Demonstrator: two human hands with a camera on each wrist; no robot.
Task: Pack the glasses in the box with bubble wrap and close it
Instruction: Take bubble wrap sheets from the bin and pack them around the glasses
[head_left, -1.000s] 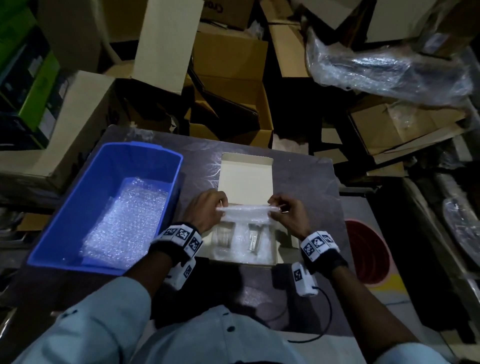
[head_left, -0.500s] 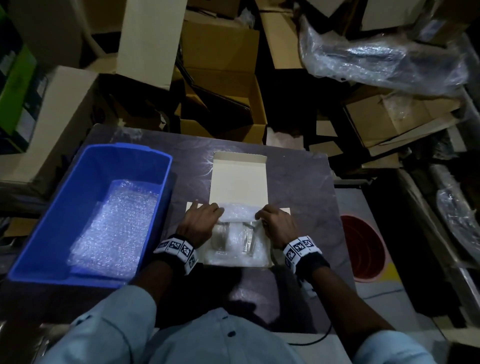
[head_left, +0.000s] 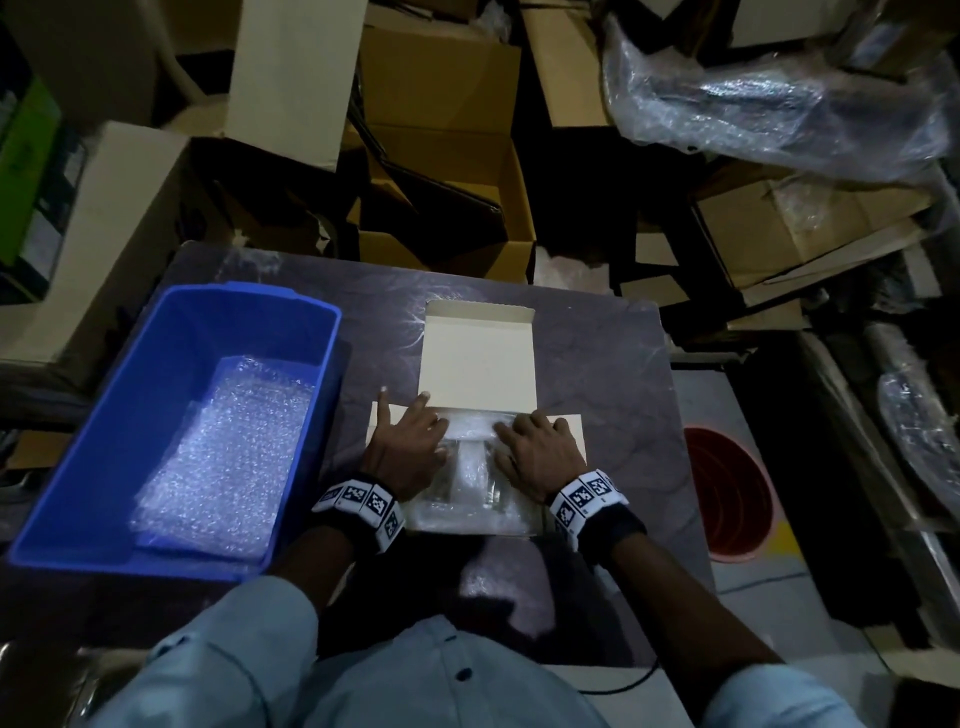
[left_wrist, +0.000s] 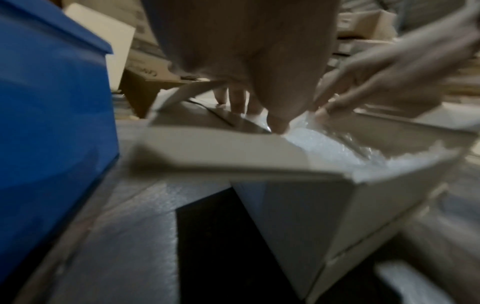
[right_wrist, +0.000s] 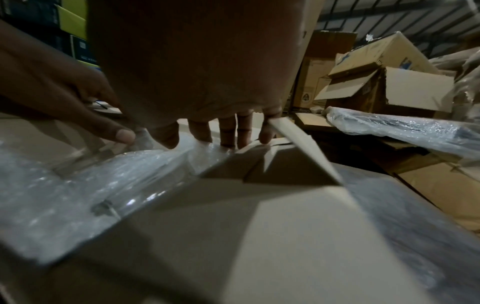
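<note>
A white cardboard box (head_left: 558, 423) lies open on the dark table, its lid flap (head_left: 478, 358) laid back on the far side. A sheet of bubble wrap (head_left: 470, 431) covers the clear glasses (head_left: 467, 486), which show dimly through it. My left hand (head_left: 410, 431) lies flat on the wrap at the box's left, fingers straight, some over the left side flap. My right hand (head_left: 535, 436) presses the wrap at the right. In the left wrist view my left fingers (left_wrist: 239, 102) point down into the box (left_wrist: 298, 205). In the right wrist view my right fingers (right_wrist: 228, 131) push the wrap (right_wrist: 78, 174) against the far wall.
A blue plastic bin (head_left: 322, 374) stands just left of the box, with more bubble wrap (head_left: 228, 452) in it. Piled cardboard cartons (head_left: 441, 182) crowd the space behind the table. A red bucket (head_left: 727, 493) sits on the floor to the right.
Both hands held the wrap's far edge pinched above the box; they have lowered it and now lie flat on it at the box's far end.
</note>
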